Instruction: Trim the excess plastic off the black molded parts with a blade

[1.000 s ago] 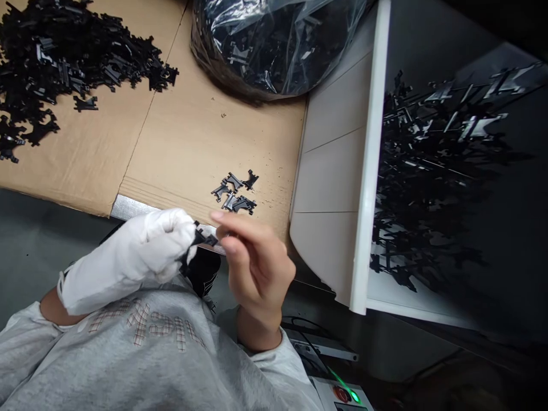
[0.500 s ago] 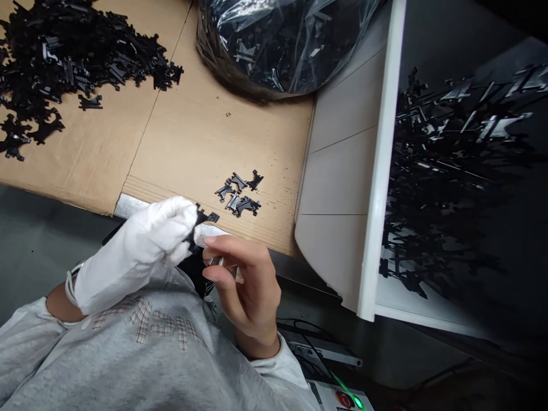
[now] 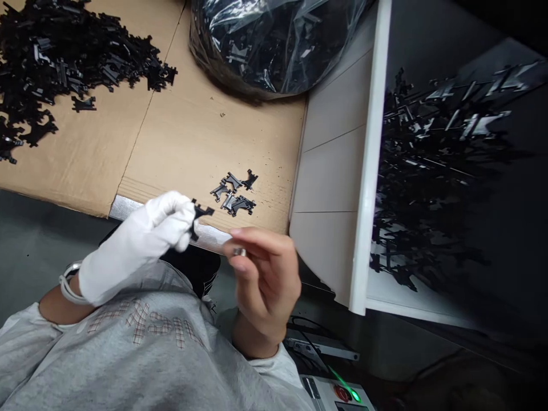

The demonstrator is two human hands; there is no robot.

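The thumb and forefinger of the bare right hand [image 3: 269, 274] pinch a small metal piece [image 3: 240, 252] whose full shape is hidden; with so little of it gripped, it could well pop loose if the fingertips roll or squeeze unevenly. Just across a gap, the gloved left hand [image 3: 137, 245] grasps a black part [image 3: 202, 211] by one side, its notched arms sticking out toward the right hand. Loose glove cloth dulls the feel, so the part might twist in that grip, or a notch could snag the cloth. Both hands hover around the metal strip [image 3: 209, 235] along the table's near edge, so anything dropped there could miss the cardboard [image 3: 205, 142] and end up on the floor [image 3: 25, 240]. Beyond them, a small cluster of loose parts [image 3: 233, 181] lies near that edge, where a careless knuckle or sleeve might scatter it. Farther out, a large heap [image 3: 85, 57] sits at the far left, a clear bag [image 3: 265, 57] of black pieces at the back, and a white bin [image 3: 334, 177] on the right; a part landing in any of these would be hard to pick out again.
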